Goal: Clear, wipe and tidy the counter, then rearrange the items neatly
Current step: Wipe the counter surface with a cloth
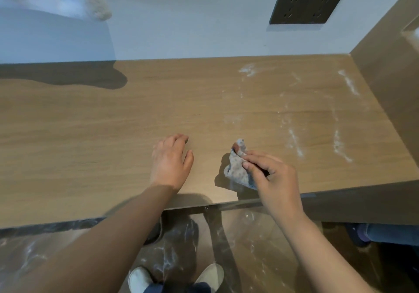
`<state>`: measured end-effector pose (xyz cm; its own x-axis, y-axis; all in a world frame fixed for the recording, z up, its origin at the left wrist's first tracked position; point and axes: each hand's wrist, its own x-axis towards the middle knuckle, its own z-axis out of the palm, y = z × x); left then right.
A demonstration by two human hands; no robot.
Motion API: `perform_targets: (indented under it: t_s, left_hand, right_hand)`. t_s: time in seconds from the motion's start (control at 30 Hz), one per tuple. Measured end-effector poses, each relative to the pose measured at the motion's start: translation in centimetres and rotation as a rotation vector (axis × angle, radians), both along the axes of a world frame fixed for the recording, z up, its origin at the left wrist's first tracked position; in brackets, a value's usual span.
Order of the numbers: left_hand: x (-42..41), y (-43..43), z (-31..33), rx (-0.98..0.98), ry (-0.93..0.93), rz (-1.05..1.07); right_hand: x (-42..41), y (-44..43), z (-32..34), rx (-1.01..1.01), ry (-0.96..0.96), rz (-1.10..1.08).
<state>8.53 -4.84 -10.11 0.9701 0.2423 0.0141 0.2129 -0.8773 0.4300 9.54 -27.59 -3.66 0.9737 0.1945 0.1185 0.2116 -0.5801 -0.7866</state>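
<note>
A wooden counter point(113, 122) fills the middle of the head view. My right hand point(274, 177) pinches a crumpled grey cloth point(237, 168), held a little above the counter near its front edge. To the left of the cloth, my left hand point(171, 161) rests palm down on the wood, fingers slightly apart and holding nothing. Streaks of white powder point(294, 143) lie across the right part of the counter, up to the back right corner.
A dark socket plate point(306, 6) sits on the white wall behind the counter. A brown side panel point(390, 70) closes the counter's right end. A pale fluffy thing point(97, 2) hangs at the upper left. Below the front edge are a dusty floor and my shoes point(140, 279).
</note>
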Motion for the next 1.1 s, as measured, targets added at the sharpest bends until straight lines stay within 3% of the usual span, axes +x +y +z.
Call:
perform_targets:
  t_s: [0.4,0.87,1.1]
  left_hand:
    - [7.5,0.7,-2.2,0.153,0.031,0.054]
    - [7.9,0.9,-2.7,0.136,-0.053,0.092]
    - [7.9,1.0,-2.7,0.154,0.002,0.086]
  right_hand:
    - [9.8,1.1,-1.4,0.031,-0.118,0.050]
    - [24.8,6.7,-1.7,-0.011,-0.190,0.106]
    - [30.8,9.6,-2.8,-0.100,-0.233,0.179]
